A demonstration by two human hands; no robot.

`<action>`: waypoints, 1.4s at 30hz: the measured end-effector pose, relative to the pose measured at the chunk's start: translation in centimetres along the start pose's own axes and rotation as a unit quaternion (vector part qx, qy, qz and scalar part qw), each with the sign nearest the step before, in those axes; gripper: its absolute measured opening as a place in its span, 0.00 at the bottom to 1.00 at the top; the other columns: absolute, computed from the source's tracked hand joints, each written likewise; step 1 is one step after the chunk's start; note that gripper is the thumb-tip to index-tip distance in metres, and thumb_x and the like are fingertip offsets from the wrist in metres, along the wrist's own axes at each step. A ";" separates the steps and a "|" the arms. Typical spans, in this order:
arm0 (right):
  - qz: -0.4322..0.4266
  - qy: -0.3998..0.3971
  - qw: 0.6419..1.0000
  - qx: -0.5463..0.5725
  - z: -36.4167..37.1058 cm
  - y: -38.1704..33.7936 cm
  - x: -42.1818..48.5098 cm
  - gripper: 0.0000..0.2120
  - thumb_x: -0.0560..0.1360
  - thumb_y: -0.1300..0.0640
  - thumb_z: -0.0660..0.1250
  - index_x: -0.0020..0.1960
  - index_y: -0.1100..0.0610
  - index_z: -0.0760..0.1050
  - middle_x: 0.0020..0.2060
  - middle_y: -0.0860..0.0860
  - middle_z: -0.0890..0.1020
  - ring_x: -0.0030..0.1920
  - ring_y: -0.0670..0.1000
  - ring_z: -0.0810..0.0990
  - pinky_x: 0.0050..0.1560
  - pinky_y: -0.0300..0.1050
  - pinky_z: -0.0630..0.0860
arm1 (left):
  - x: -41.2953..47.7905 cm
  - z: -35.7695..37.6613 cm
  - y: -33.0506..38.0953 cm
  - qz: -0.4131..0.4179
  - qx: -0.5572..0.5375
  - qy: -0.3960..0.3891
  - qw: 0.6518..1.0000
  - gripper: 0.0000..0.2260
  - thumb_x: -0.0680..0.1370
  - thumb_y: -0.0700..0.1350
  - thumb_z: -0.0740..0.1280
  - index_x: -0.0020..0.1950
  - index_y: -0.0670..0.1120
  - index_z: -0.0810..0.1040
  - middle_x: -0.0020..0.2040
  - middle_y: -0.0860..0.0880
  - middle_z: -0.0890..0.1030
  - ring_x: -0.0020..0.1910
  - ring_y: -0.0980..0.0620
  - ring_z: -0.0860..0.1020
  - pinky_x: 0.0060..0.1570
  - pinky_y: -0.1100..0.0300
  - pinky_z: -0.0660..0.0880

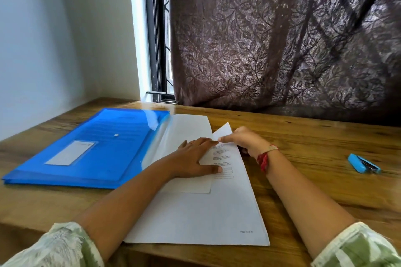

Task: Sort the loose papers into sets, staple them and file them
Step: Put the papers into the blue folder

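Sorting stage, judging by the layout, with nothing visibly stapled yet. Pressing down with the left hand [195,158]: fingers straight and spread, gripping nothing, palm on a loose white sheet [188,128], thumb reaching onto the stack of printed pages [206,219]. Pinching with the right hand [245,141]: thumb against fingertip on the far corner of the stack's top page, turned up off the rest.

Found mid-desk, that stack, running from under both hands almost to the near edge of the wooden desk [314,147]. Overlapped at its far left by the loose sheet, which meets the blue snap-button folder [97,136] (tucked under the flap or merely against it: cannot tell). Well apart to the right, a blue stapler [364,163], untouched.

Likely trouble from here:
- Peeling 2 pages instead of 1, since so small a pinch gives little feel for thickness; a mixed-up set as the result.
- Creasing or tearing the corner by pulling against the left hand's weight.
- Dragging the loose sheet askew if the palm slides while the page lifts.
- Skewing the stack when reaching for the stapler with 1 hand off the paper.
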State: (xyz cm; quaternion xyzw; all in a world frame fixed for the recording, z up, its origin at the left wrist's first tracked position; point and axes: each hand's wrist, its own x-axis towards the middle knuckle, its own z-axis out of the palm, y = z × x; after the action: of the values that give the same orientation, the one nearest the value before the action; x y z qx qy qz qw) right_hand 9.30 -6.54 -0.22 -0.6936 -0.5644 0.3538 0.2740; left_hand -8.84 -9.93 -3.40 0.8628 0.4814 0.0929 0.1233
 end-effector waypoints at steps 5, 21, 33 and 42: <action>0.011 -0.040 0.998 0.038 -1.0 -0.1 -0.6 0.15 0.73 0.56 0.73 0.57 0.59 0.76 0.49 0.53 0.81 0.49 0.52 0.79 0.39 0.43 0.71 | 0.2 -0.1 -0.4 -0.007 -0.046 0.061 0.997 0.29 0.78 0.63 0.60 0.76 0.55 0.56 0.77 0.53 0.59 0.73 0.52 0.63 0.72 0.53 0.62; -0.065 0.280 0.946 0.152 -12.7 6.9 -1.8 0.11 0.78 0.62 0.57 0.55 0.61 0.75 0.51 0.56 0.78 0.50 0.56 0.76 0.49 0.45 0.71 | 3.6 -2.4 3.1 -0.145 -0.129 0.159 0.968 0.19 0.77 0.56 0.66 0.66 0.50 0.73 0.69 0.50 0.73 0.66 0.49 0.73 0.64 0.54 0.70; -0.146 0.333 0.859 0.359 -15.8 6.2 -3.2 0.09 0.74 0.63 0.61 0.51 0.64 0.76 0.45 0.60 0.83 0.43 0.57 0.82 0.43 0.50 0.78 | 9.4 -4.8 9.0 -0.015 -0.458 0.130 0.879 0.07 0.81 0.43 0.62 0.57 0.48 0.78 0.55 0.50 0.83 0.49 0.52 0.82 0.47 0.59 0.79; -0.145 0.315 0.874 0.342 -15.4 6.8 -3.1 0.32 0.71 0.44 0.72 0.70 0.54 0.65 0.62 0.52 0.73 0.59 0.52 0.75 0.60 0.48 0.74 | 8.8 -7.3 10.2 0.069 -0.539 0.235 0.806 0.10 0.83 0.39 0.56 0.55 0.50 0.75 0.48 0.55 0.83 0.43 0.59 0.83 0.37 0.64 0.79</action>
State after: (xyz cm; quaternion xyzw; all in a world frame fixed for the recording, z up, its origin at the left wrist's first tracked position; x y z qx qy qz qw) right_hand 25.32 -10.67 4.27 -0.5420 -0.3861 0.2442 0.7054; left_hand 1.95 -6.67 7.05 0.6402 0.3072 0.5457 0.4449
